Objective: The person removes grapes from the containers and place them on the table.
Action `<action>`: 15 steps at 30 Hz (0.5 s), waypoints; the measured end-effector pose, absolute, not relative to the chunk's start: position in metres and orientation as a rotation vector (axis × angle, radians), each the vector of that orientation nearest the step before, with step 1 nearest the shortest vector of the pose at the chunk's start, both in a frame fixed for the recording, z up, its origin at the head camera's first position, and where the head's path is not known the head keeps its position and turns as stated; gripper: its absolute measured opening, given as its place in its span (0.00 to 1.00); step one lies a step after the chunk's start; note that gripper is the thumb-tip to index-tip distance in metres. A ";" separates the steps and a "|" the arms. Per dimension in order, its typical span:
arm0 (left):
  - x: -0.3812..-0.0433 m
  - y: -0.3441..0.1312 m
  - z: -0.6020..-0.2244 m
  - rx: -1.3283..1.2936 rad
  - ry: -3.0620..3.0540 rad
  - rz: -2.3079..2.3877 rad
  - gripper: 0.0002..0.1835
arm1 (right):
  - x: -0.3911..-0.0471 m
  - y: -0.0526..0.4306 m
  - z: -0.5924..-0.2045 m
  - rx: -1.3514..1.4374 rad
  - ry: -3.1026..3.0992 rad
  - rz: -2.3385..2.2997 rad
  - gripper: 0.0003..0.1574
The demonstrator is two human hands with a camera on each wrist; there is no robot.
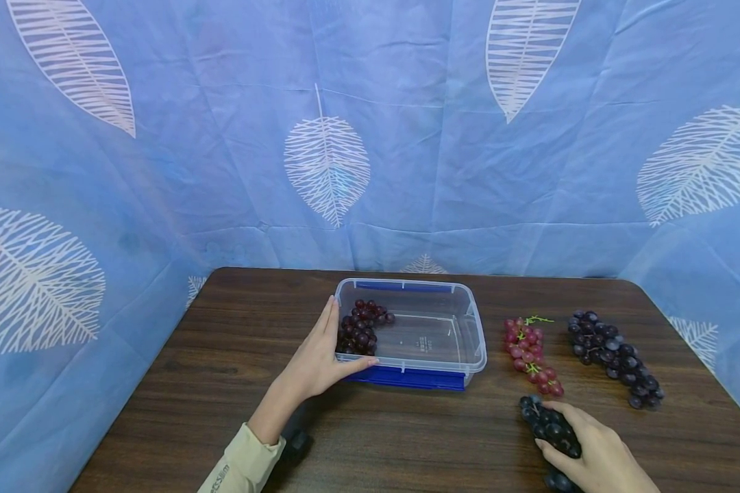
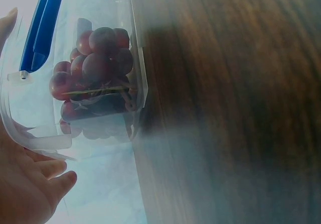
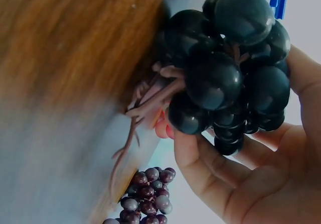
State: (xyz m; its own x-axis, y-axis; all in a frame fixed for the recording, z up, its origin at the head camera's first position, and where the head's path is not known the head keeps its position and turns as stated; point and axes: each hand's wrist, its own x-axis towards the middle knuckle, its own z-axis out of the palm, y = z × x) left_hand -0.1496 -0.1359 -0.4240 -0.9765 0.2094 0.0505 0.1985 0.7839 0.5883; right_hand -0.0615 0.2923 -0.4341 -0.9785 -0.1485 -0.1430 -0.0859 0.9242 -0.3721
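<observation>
Clear container (image 1: 432,337), landmark piece: rectangular, uncovered, upright on the dark wood-grain worktop (image 1: 222,383); blue clips on the front and back sides.
Dark red grapes (image 1: 362,330): inside the container, against its left end.
Pink-red grapes (image 1: 526,352): just right of the container, green stems showing; lying between it and the next bunch.
Purple-black grapes (image 1: 617,359): farther right of the container, long bunch set aslant.
Black grapes (image 1: 551,428): right of the container and nearer the person, brown stem.
Hands, two. Left (image 1: 313,363): fingers extended against the container's left wall, thumb spread along its front rim. Right (image 1: 598,448): fingers and thumb curled round the black grapes.
Leaf-print blue cloth (image 1: 401,178): behind the container and to both sides.
Pale sleeve (image 1: 243,459): in front of the container, left; lettering illegible.
Obscured: container's front-left corner, by the left hand; black grapes, partly by the right. Whether these touch the worktop cannot be told. Marking on the container's floor too small to read. Dark object (image 1: 297,441) beside the sleeve, unidentified.
</observation>
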 end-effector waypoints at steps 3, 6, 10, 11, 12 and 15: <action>-0.149 -0.136 -0.423 0.341 2.946 0.970 0.69 | -0.062 0.295 -0.435 -0.179 2.890 -0.532 0.43; -0.149 -0.137 -0.423 0.344 2.942 0.969 0.70 | -0.061 0.297 -0.436 -0.182 2.873 -0.513 0.44; -0.149 -0.137 -0.422 0.338 2.936 0.970 0.70 | -0.061 0.302 -0.439 -0.185 2.868 -0.496 0.46; -0.149 -0.137 -0.422 0.338 2.937 0.970 0.70 | -0.061 0.303 -0.439 -0.186 2.870 -0.494 0.46; -0.149 -0.136 -0.421 0.337 2.934 0.969 0.70 | -0.061 0.303 -0.440 -0.191 2.874 -0.494 0.46; -0.149 -0.137 -0.421 0.336 2.932 0.965 0.70 | -0.061 0.304 -0.440 -0.202 2.885 -0.490 0.48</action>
State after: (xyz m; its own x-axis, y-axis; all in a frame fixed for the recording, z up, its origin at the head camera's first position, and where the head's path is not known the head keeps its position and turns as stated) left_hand -0.1486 -0.1366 -0.4210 -0.9759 0.2157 0.0324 0.1928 0.7832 0.5911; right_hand -0.0606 0.3042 -0.4401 -0.9690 -0.1687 -0.1804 -0.0997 0.9353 -0.3396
